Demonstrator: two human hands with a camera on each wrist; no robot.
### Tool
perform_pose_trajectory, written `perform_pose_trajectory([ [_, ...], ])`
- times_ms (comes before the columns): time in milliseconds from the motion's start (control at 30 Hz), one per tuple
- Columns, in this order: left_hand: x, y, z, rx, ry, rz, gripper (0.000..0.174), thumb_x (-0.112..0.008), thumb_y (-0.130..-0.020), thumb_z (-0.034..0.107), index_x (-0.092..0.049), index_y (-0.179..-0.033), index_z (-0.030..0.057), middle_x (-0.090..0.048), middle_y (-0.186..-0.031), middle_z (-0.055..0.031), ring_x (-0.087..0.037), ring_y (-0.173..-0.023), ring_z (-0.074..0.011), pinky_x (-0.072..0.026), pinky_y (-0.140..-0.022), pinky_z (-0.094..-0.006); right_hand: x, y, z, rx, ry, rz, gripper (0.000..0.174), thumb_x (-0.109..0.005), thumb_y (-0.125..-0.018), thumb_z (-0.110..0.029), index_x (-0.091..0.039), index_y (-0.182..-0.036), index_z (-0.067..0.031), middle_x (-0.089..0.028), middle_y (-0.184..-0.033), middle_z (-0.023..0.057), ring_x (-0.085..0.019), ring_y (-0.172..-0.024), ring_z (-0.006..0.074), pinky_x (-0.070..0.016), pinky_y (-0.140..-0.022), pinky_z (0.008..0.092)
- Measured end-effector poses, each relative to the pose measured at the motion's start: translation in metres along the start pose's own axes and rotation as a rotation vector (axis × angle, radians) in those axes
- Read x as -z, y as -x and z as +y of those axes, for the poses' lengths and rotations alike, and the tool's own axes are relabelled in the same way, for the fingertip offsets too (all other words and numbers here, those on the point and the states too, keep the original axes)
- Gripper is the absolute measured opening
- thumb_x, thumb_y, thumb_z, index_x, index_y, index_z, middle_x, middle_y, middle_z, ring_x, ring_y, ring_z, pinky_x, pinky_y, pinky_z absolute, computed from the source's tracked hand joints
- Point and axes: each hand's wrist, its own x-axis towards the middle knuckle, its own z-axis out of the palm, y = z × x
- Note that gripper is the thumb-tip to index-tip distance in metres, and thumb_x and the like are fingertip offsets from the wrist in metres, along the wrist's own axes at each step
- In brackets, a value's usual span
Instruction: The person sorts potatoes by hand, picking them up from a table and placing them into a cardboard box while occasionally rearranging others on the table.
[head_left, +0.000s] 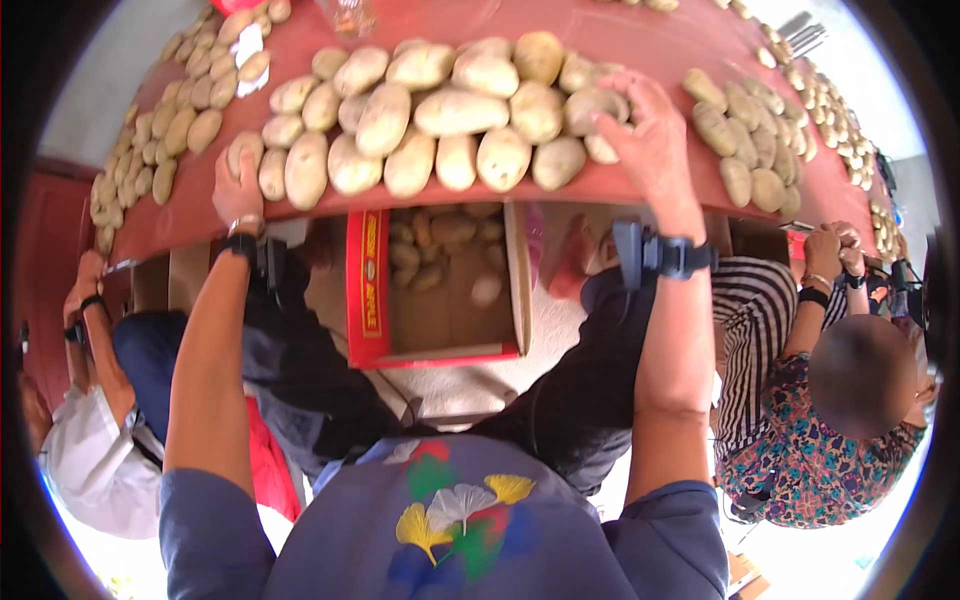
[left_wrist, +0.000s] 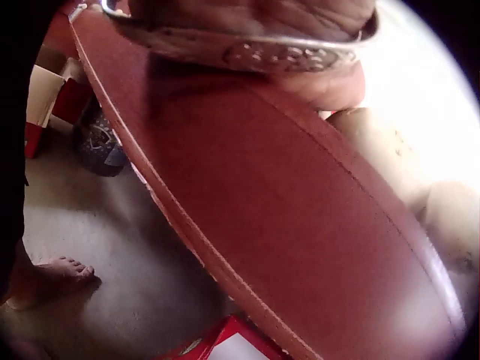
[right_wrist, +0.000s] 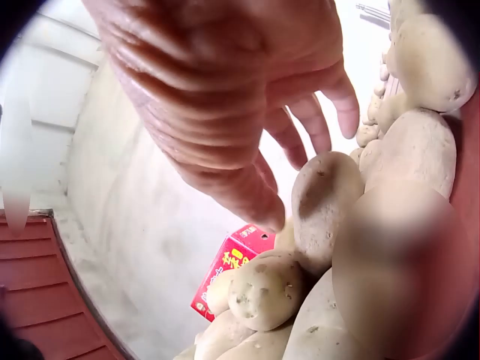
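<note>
In the head view a heap of potatoes [head_left: 460, 112] lies along the near edge of the red table. My left hand [head_left: 238, 192] is at the heap's left end, thumb and fingers around an end potato [head_left: 246, 150]. A metal bangle crosses that wrist in the left wrist view, where the fingertips are hidden. My right hand [head_left: 650, 135] reaches over the right end, fingers spread and thumb apart, around a potato [head_left: 594, 110]. Seen from the right wrist, its fingers hover close beside an upright potato [right_wrist: 324, 206].
Below the table edge, an open red apple carton [head_left: 368, 290] holds several potatoes. Other potato heaps [head_left: 765, 145] lie right and left on the red table [head_left: 640, 45]. A person in a patterned top [head_left: 800, 450] sits at right, another in white [head_left: 95, 480] at left.
</note>
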Motion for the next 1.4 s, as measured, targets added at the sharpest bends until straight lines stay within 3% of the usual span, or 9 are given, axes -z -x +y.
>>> perform_pose_trajectory([
  [233, -0.001, -0.003, 0.0, 0.047, -0.081, -0.009, 0.055, -0.052, -0.082, 0.055, -0.057, -0.118, 0.013, -0.063, -0.106, -0.0203, -0.058, -0.098, -0.0412, -0.0449, -0.085, -0.0464, -0.016, 0.002, 0.004, -0.108, 0.069, -0.256, 0.044, -0.071, -0.068, -0.019, -0.061, -0.11, -0.0098, -0.056, -0.112, 0.0147, -0.054, -0.106, 0.0323, -0.0438, -0.09, 0.0403],
  [533, 0.001, 0.0, 0.006, 0.073, -0.073, 0.004, 0.054, -0.052, -0.081, 0.056, -0.057, -0.117, 0.0159, -0.063, -0.105, -0.0215, -0.058, -0.098, -0.0421, -0.045, -0.084, -0.047, -0.007, -0.004, -0.014, -0.344, 0.254, -0.424, 0.048, -0.073, -0.068, -0.026, -0.058, -0.113, -0.0169, -0.063, -0.101, 0.0136, -0.061, -0.094, 0.0313, -0.0485, -0.083, 0.041],
  [633, -0.001, -0.001, 0.003, 0.079, -0.103, 0.012, 0.054, -0.052, -0.081, 0.056, -0.057, -0.118, 0.0156, -0.063, -0.104, -0.0215, -0.058, -0.098, -0.042, -0.045, -0.084, -0.0473, -0.002, 0.0, -0.001, -0.312, 0.186, -0.364, 0.045, -0.067, -0.074, -0.03, -0.058, -0.111, -0.0073, -0.065, -0.091, 0.0142, -0.061, -0.088, 0.0297, -0.048, -0.082, 0.0379],
  [800, 0.002, -0.001, 0.004, 0.063, -0.098, -0.007, 0.055, -0.052, -0.082, 0.055, -0.056, -0.119, 0.0137, -0.062, -0.106, -0.0211, -0.057, -0.099, -0.0426, -0.0448, -0.085, -0.0476, 0.015, 0.0, -0.014, -0.65, -1.259, -0.234, 0.033, -0.057, -0.085, -0.028, -0.059, -0.093, 0.0046, -0.059, -0.086, 0.006, -0.059, -0.068, 0.013, -0.0475, -0.056, 0.022],
  [1067, 0.006, 0.002, 0.012, 0.063, -0.065, -0.038, 0.053, -0.051, -0.084, 0.052, -0.055, -0.12, 0.0121, -0.061, -0.109, -0.0203, -0.057, -0.099, -0.0418, -0.0449, -0.085, -0.0461, -0.051, 0.03, -0.095, -0.075, -0.607, -1.025, 0.026, -0.071, -0.067, -0.023, -0.06, -0.073, -0.0013, -0.057, -0.061, 0.0094, -0.056, -0.059, 0.0201, -0.0451, -0.057, 0.0337],
  [1133, 0.007, 0.002, 0.016, 0.036, -0.029, -0.032, 0.053, -0.051, -0.084, 0.051, -0.055, -0.12, 0.0117, -0.061, -0.108, -0.0209, -0.057, -0.099, -0.0419, -0.0448, -0.085, -0.0459, -0.056, 0.036, -0.102, -0.03, -0.478, -1.206, 0.033, -0.071, -0.069, -0.028, -0.062, -0.086, -0.0006, -0.061, -0.073, 0.0149, -0.062, -0.071, 0.0226, -0.0473, -0.064, 0.0361],
  [1267, 0.002, 0.0, 0.007, 0.037, -0.079, -0.007, 0.053, -0.051, -0.085, 0.051, -0.055, -0.12, 0.0117, -0.062, -0.107, -0.0215, -0.057, -0.099, -0.0421, -0.0445, -0.085, -0.0464, -0.059, 0.039, -0.098, -0.104, -0.679, -1.125, 0.025, -0.069, -0.074, -0.016, -0.062, -0.093, -0.0001, -0.064, -0.078, 0.0106, -0.063, -0.074, 0.0175, -0.0503, -0.067, 0.0312],
  [1333, 0.004, 0.004, 0.009, 0.054, -0.065, -0.023, 0.053, -0.051, -0.085, 0.051, -0.055, -0.12, 0.0119, -0.062, -0.107, -0.0214, -0.057, -0.099, -0.042, -0.0445, -0.085, -0.0464, -0.04, 0.022, -0.093, -0.179, -0.793, -0.975, 0.018, -0.068, -0.077, -0.008, -0.063, -0.093, -0.0002, -0.065, -0.086, 0.006, -0.061, -0.075, 0.0099, -0.0504, -0.065, 0.0263],
  [1400, 0.005, -0.001, 0.01, 0.057, -0.071, -0.028, 0.053, -0.051, -0.084, 0.051, -0.055, -0.12, 0.0122, -0.062, -0.107, -0.0213, -0.057, -0.098, -0.042, -0.0447, -0.084, -0.0465, -0.032, 0.018, -0.077, -0.256, -0.836, -0.672, 0.014, -0.067, -0.078, -0.011, -0.065, -0.09, -0.0033, -0.065, -0.081, 0.0064, -0.062, -0.074, 0.0133, -0.0496, -0.066, 0.0267],
])
